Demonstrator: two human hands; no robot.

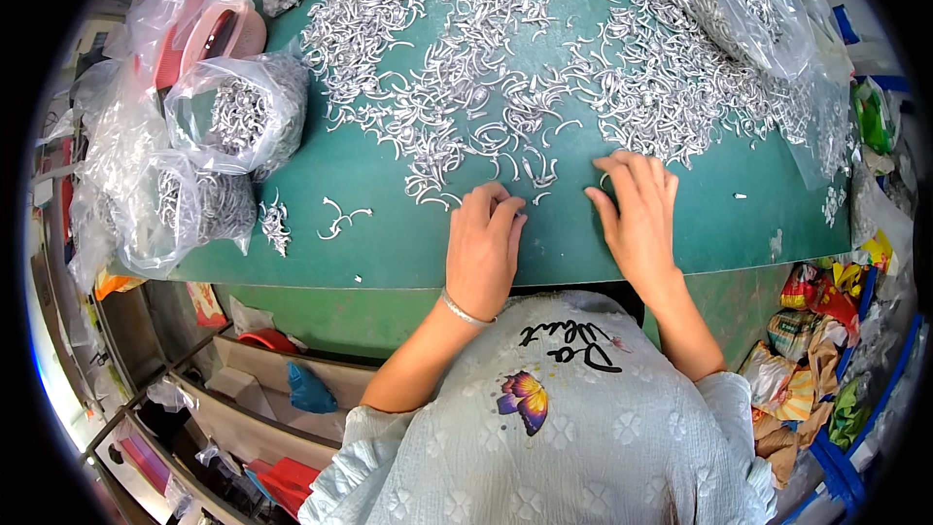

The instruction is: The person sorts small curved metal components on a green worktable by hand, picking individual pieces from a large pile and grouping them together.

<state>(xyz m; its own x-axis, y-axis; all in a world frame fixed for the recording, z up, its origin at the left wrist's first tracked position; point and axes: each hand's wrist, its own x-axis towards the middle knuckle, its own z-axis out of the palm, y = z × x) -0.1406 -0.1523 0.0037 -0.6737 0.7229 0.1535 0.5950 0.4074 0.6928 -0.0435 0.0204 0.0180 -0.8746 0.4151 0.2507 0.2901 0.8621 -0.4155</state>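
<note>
Clear plastic bags of silver metal hooks (238, 112) at table's left edge, second bag (185, 209) below it, near edge. Another clear bag of hooks (743, 15) at table's far right. Crumpled colourful snack wrappers (812, 331), red, yellow, green, in bin below table's right corner.

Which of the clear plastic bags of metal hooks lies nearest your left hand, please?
The lower clear bag at the table's left edge; the others lie farther up or far right.
</note>
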